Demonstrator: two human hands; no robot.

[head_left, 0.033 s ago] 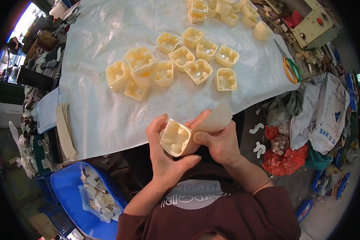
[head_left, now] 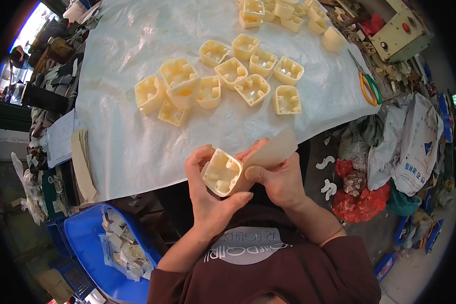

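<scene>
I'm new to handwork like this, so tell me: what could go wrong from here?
The cream strip, pinched in the right hand with one end free, might crease or shift. The pale yellow cup might twist in the left hand. The scissors, near the edge of the white cover, could get knocked aside.

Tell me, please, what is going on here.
A person's left hand holds a cream, squarish, hollow cup, probably plastic, while the right hand holds a pale beige, flexible strip against the cup's side. Similar cups sit on the glossy white sheet ahead, with orange-and-green-handled scissors near its right edge.
</scene>
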